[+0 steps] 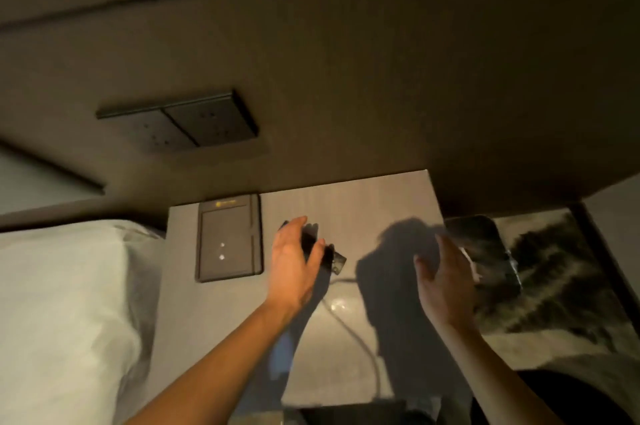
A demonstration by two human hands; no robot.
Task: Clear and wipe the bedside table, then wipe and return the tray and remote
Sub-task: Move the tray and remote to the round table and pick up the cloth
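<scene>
The grey bedside table stands against the wall. My left hand is curled over a black remote near the table's middle, thumb and fingers on either side of it. A dark rectangular tray with a raised rim lies flat at the table's rear left. My right hand is raised at the table's right edge. It holds a blurred dark flat object out over the floor.
A white bed borders the table on the left. A grey cable runs across the tabletop toward the front. A black socket panel sits on the wall above. Patterned flooring lies to the right.
</scene>
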